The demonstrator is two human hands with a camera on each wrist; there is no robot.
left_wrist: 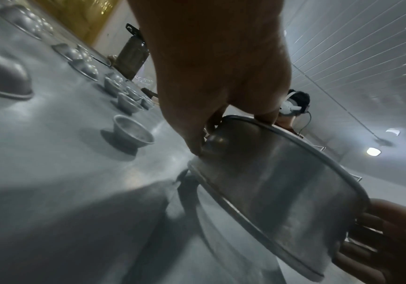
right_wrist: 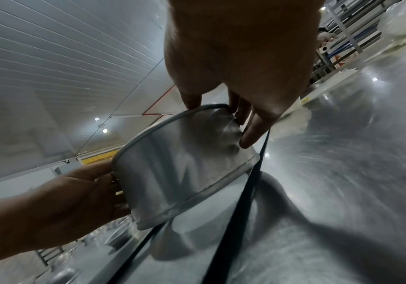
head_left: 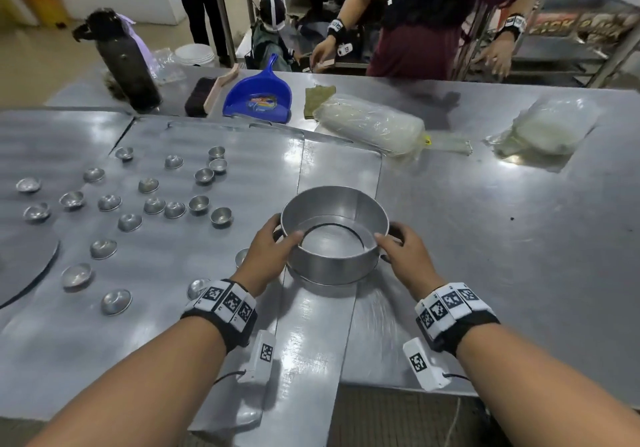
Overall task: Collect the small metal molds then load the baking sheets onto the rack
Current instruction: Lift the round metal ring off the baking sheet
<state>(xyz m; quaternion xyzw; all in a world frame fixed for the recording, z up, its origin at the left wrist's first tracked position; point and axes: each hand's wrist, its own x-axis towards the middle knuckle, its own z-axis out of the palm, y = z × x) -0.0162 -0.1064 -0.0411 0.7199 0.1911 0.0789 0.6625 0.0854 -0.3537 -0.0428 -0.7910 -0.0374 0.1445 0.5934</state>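
Both my hands grip a round, straight-walled metal pan [head_left: 334,263] by its rim, the left hand [head_left: 273,249] on its left side and the right hand [head_left: 405,249] on its right. The pan hangs slightly tilted just above the seam between two flat baking sheets [head_left: 173,256] [head_left: 339,166]. Several small metal molds [head_left: 221,216] lie scattered over the left sheet, some upright and some upside down. The left wrist view shows my left hand [left_wrist: 209,76] on the pan [left_wrist: 282,182] with a mold [left_wrist: 133,132] close by. In the right wrist view my right hand [right_wrist: 240,57] pinches the pan [right_wrist: 179,173].
At the back of the steel table [head_left: 502,239] lie a blue dustpan [head_left: 258,95], a brush [head_left: 204,95], a dark bottle [head_left: 130,66] and two plastic bags [head_left: 370,124] [head_left: 550,128]. Another person [head_left: 433,17] stands behind it, with a metal rack [head_left: 588,31] at the far right.
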